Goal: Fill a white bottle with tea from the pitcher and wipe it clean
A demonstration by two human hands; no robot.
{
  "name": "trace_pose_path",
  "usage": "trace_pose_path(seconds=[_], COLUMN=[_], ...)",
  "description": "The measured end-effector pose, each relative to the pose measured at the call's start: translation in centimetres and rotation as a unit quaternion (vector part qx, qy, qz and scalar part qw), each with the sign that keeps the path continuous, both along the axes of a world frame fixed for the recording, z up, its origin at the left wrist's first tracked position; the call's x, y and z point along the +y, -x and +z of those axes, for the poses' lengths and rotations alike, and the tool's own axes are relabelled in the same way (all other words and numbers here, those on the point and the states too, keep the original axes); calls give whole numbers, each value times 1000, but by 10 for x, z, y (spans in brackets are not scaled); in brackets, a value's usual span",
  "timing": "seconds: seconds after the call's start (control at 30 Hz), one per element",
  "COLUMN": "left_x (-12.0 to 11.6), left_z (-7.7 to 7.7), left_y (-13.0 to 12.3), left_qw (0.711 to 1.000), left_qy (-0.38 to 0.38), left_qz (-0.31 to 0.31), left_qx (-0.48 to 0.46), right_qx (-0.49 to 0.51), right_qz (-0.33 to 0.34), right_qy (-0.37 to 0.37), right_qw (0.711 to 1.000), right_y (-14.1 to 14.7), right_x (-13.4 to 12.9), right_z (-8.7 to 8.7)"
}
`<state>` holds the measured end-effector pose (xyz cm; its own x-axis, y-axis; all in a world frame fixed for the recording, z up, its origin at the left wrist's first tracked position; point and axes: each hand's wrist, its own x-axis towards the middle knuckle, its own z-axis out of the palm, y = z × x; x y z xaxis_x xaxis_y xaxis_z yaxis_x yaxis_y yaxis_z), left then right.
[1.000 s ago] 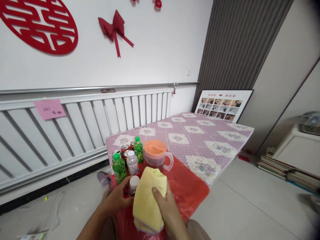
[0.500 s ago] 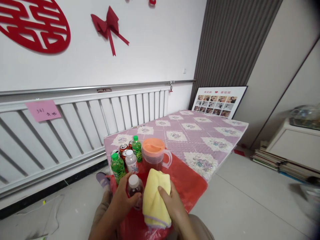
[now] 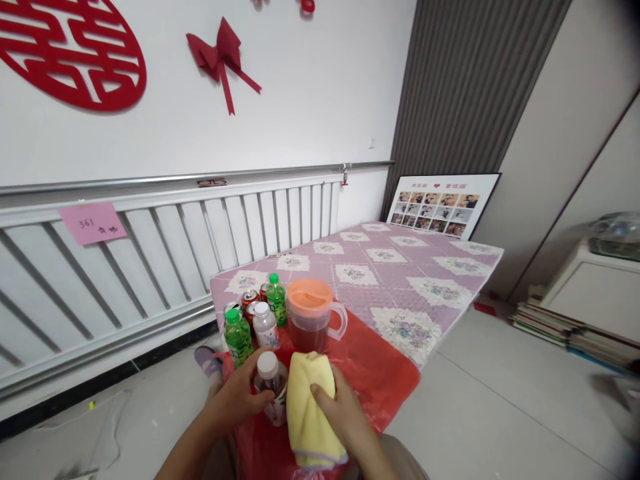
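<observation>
My left hand [image 3: 249,393] is wrapped round a clear bottle [image 3: 274,401] with a white cap and dark contents, standing upright on a red plastic sheet [image 3: 373,360]. Folded in my right hand [image 3: 337,407] is a yellow cloth [image 3: 310,417] with a purple edge, held right beside the bottle. Just behind the cloth stands a clear pitcher [image 3: 309,327] with an orange lid and dark liquid inside. To the left of the pitcher are a white-capped bottle [image 3: 265,325] and two green bottles, one in front [image 3: 239,339] and one farther back [image 3: 276,300].
Several drink cans [image 3: 250,300] are grouped behind the bottles. A purple floral cloth [image 3: 360,257] covers the table. A white radiator [image 3: 260,223] runs along the left wall. A framed photo board [image 3: 440,203] leans at the table's far end, and stacked books [image 3: 543,327] lie on the right.
The yellow cloth and my right hand have shifted slightly down, uncovering more of the pitcher. My left hand stays round the bottle. The whole view has moved a little.
</observation>
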<state>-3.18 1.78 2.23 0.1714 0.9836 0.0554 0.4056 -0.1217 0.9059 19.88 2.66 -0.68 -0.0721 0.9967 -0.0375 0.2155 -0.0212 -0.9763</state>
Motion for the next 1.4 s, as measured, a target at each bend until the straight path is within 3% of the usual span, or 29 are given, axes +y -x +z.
trace_pose_path(seconds=[0.17, 0.3, 0.53, 0.7, 0.8, 0.9, 1.07, 1.2, 1.4], left_x=[-6, -6, -1, 5, 9, 9, 7, 6, 8], left_z=[-11, -9, 1, 20, 25, 19, 2, 8, 24], left_y=[-15, -19, -7, -1, 0, 0, -4, -4, -2], left_qw=[982, 964, 978, 989, 985, 981, 971, 975, 985], left_qy=[-121, -171, -138, -106, -125, -139, -139, -134, -121], left_qz=[142, 193, 126, 45, 33, 58, 138, 113, 51], left_qx=[25, 65, 97, 96, 111, 124, 140, 135, 113], right_qx=[146, 112, -52, -75, -37, 53, 231, 143, -24], right_qz=[18, 48, 44, 24, -13, -25, 50, 51, 34], right_qy=[25, -7, -36, -41, -44, -19, 87, 47, -32], right_qw=[989, 993, 997, 996, 998, 998, 968, 987, 999], right_y=[10, 23, 13, -2, -7, -3, 21, 27, 8], right_x=[7, 15, 15, 11, 11, 8, -1, 2, 8], right_z=[28, 31, 3, -8, -3, 6, 10, -3, -16])
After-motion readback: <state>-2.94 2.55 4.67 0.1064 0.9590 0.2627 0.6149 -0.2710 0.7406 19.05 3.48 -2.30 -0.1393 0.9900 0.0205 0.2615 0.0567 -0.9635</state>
